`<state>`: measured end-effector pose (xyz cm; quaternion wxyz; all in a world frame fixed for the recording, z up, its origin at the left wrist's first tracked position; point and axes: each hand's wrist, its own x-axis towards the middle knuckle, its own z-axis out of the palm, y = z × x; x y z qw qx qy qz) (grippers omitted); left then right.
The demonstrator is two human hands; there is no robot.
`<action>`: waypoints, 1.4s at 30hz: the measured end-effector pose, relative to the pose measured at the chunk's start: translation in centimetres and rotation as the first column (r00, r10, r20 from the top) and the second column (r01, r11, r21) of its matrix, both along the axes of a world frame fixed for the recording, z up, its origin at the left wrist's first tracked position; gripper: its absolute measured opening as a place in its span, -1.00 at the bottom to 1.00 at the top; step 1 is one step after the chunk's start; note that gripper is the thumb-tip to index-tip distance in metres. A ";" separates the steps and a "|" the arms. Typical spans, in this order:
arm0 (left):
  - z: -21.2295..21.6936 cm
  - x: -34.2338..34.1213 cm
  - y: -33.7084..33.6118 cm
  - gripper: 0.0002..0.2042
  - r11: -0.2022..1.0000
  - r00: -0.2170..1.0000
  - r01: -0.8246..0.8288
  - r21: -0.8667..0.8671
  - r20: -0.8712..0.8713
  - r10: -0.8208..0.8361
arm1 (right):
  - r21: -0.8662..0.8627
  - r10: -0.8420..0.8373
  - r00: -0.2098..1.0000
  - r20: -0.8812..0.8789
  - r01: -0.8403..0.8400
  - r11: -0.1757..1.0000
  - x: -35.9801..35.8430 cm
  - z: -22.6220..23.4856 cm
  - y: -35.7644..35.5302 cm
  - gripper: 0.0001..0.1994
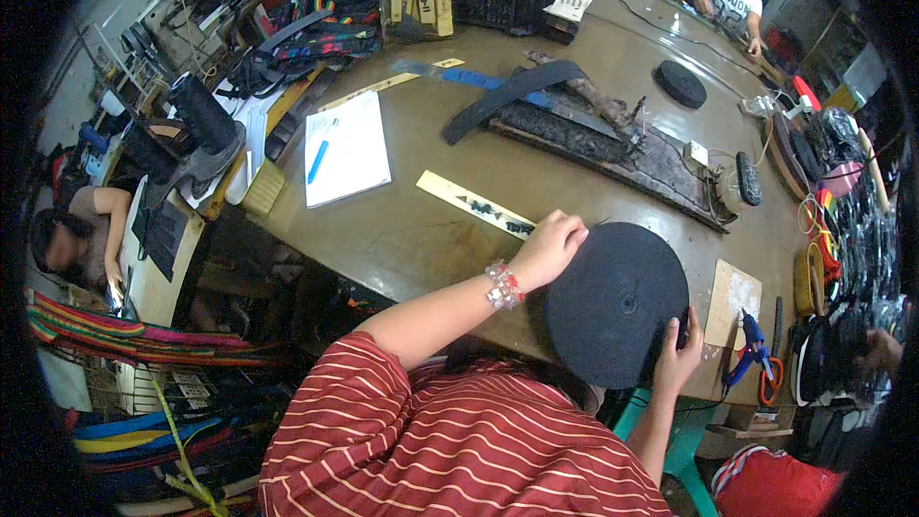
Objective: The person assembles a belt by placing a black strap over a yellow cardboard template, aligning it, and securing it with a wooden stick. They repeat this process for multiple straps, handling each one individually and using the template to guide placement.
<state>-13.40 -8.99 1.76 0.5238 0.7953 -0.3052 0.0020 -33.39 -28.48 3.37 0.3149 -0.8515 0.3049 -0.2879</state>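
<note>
A large flat roll of black webbing [620, 311] leans over the near edge of the table, against my front. At its upper left rim, my left hand [553, 251] has its fingers curled together in a pinch; what lies between the fingertips is partly hidden. My right hand [678, 352] grips the roll's lower right rim, thumb on the face and fingers around the edge. Just beyond my left hand lies a pale yellow measuring stick [469, 201] with black marks. To the left sits a white notepad [349, 158] with a blue pen [319, 161] on it.
A dark metal bar [613, 148] with a black strap [512, 96] stretches across the table. Farther off lies a smaller black roll [681, 83]. At right are a blue glue gun [752, 340], orange-handled scissors [770, 381] and a card [733, 297]. Two people work nearby.
</note>
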 end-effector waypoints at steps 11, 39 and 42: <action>11.6 0.5 1.2 -0.89 0.894 0.995 -0.051 -0.446 0.055 0.084 | -0.074 0.091 0.902 0.423 -0.066 0.995 3.6 9.1 -0.5 -0.54; 17.4 2.2 -1.2 -0.79 0.987 0.715 0.150 0.058 0.683 -0.149 | -0.522 0.109 0.986 -0.125 -0.158 0.838 22.2 9.9 -20.7 -0.93; 17.5 2.2 -1.0 -0.78 0.984 0.706 0.165 0.068 0.689 -0.166 | -0.584 0.138 0.990 0.010 -0.106 0.805 21.8 10.8 -18.0 -0.93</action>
